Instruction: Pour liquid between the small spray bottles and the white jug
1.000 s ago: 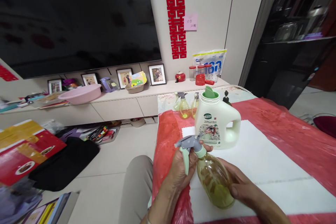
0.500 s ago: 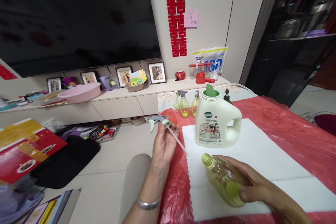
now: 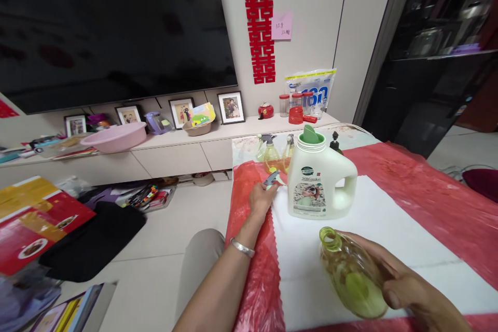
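My left hand point(image 3: 261, 198) reaches over the red plastic sheet at the table's left side. Its fingers are closed on a grey and white trigger spray head point(image 3: 271, 179); the thin tube is mostly hidden. In my right hand point(image 3: 400, 280) is a clear yellow-green bottle point(image 3: 356, 275), uncapped and tilted, its open neck up and to the left. A large white jug point(image 3: 321, 181) with a green spout in its open neck stands upright on the white cloth point(image 3: 303, 280), between and beyond my hands. Yellowish spray bottles point(image 3: 271, 153) stand behind the jug's left side.
Red plastic sheeting point(image 3: 404, 181) covers the table. A dark pump top point(image 3: 334, 141) shows behind the jug. On the long low cabinet are a pink basin point(image 3: 114, 137), picture frames point(image 3: 231, 108) and red-lidded jars point(image 3: 284, 105). A red carton point(image 3: 42, 223) lies at the left.
My left hand has moved forward and right with the spray head, lowering it near the table beside the jug. My right hand has shifted the bottle right, its neck turned more upward.
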`<state>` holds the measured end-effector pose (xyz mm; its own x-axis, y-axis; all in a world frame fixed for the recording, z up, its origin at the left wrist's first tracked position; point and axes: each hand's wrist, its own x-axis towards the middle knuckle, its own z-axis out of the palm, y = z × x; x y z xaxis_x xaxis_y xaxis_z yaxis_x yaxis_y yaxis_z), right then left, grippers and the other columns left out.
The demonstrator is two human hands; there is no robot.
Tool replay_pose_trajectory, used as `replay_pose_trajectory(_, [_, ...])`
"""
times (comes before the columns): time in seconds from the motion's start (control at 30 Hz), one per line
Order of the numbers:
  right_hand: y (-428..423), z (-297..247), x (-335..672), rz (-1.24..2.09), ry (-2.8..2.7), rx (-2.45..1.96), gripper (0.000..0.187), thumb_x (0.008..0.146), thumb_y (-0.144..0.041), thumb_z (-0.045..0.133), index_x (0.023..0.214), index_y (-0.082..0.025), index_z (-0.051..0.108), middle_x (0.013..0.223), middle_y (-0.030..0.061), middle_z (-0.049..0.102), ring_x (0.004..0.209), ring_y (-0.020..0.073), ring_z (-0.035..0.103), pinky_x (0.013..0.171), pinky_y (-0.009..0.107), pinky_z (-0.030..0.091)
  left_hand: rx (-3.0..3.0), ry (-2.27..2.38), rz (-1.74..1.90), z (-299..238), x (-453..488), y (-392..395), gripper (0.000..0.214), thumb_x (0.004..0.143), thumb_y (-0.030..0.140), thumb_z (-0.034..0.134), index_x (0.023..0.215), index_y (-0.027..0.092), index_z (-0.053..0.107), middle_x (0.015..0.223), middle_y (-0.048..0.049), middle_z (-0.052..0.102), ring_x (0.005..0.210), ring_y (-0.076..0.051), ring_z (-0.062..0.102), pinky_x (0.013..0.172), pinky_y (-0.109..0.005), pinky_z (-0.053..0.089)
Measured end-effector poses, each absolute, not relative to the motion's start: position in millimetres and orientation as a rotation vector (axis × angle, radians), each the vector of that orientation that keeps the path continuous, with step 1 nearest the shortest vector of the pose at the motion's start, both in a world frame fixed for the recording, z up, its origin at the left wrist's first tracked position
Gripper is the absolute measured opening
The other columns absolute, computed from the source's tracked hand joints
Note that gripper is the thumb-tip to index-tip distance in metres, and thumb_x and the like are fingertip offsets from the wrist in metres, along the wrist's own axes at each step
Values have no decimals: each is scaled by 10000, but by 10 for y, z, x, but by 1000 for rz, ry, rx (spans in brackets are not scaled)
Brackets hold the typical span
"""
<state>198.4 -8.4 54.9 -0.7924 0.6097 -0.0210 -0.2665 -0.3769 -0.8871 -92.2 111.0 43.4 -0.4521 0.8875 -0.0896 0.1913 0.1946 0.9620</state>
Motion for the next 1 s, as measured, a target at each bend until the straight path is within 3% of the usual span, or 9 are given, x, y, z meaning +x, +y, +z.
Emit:
replay_pose_trajectory(0.17, [-79,592,1968,2128,-1212,-605,1022,562,-509,879,1481,-240,520,1486,102,469,1398,369,415,1146,434,373,1133,1996,1237,466,-920,1136,319,613,355,849,688,223,568,772,-61,672,995,-324,648,809,-357,454])
replay_pose_trajectory(0.27, [-60,574,1964,2026,-1251,-614,1042,570,-542,872,1494,-234,503,1515,111,430,1424,373,377,1129,438,400,1235,1993,1319,561,-869,907,239,773,361,723,901,190,619,960,-105,666,1006,-287,622,853,-366,460])
replay_pose_trajectory(0.33, [-46,540,1958,1942,-1254,-645,1086,575,-570,867,1523,-231,459,1539,116,396,1452,369,332,1134,435,400,1312,1942,1393,632,-783,665,219,882,336,588,1040,186,609,1032,-91,640,956,-235,610,860,-350,465])
replay_pose_trajectory(0.43, [-41,493,1921,1836,-1186,-714,1169,568,-570,881,1569,-260,365,1569,106,349,1479,347,288,1157,414,382,1541,1631,1450,713,-587,261,227,946,371,495,988,206,645,924,-42,617,798,-184,587,764,-311,477])
replay_pose_trajectory(0.5, [-45,473,1878,1783,-1172,-731,1213,565,-576,887,1589,-268,314,1568,111,351,1479,343,291,1166,413,374,1688,1280,1471,730,-444,39,334,972,470,469,1034,200,656,969,-64,631,828,-191,599,773,-328,489])
replay_pose_trajectory(0.57, [-49,454,1827,1744,-1198,-738,1243,558,-586,891,1597,-251,295,1543,133,385,1463,355,318,1167,428,374,1761,965,1346,710,-321,-99,553,904,603,560,1277,196,590,1201,-124,622,1037,-257,610,905,-400,501])
replay_pose_trajectory(0.7, [-34,398,1724,1718,-1297,-744,1239,549,-606,898,1582,-219,335,1512,159,418,1433,363,365,1151,423,400,1522,770,1151,585,-201,-145,1248,525,606,916,1528,212,285,1475,-173,496,1345,-383,484,1143,-528,384])
replay_pose_trajectory(0.87, [45,311,1747,1426,-1579,-754,865,765,-656,748,1480,-232,510,1574,115,320,1434,315,368,1136,378,426,1321,756,1172,442,-224,-125,1158,501,365,960,1470,241,337,1435,-148,539,1299,-359,542,1108,-499,442])
replay_pose_trajectory(1.0, [143,265,1971,1105,-1437,-931,471,886,-505,677,1256,-214,672,1225,128,632,1050,206,639,907,278,554,1300,891,1306,405,-259,-149,1058,556,346,893,1454,226,347,1394,-149,558,1252,-336,567,1062,-464,485])
